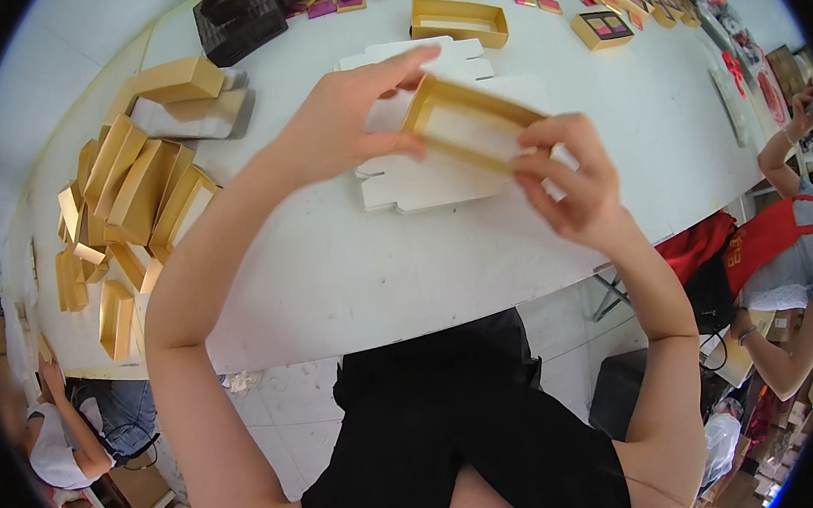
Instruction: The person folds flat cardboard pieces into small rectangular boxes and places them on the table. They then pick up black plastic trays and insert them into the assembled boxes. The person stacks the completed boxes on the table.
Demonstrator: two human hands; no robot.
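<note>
Your left hand, thumb and forefinger wide apart, is at the gold box's left end; whether it grips, I can't tell. Above white card, the box slants far-left to near-right, your right hand pinching its right end.

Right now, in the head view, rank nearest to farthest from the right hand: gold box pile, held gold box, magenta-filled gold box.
1. Held gold box: in the right hand.
2. Magenta-filled gold box: upper right, frontmost.
3. Gold box pile: far left.
</note>
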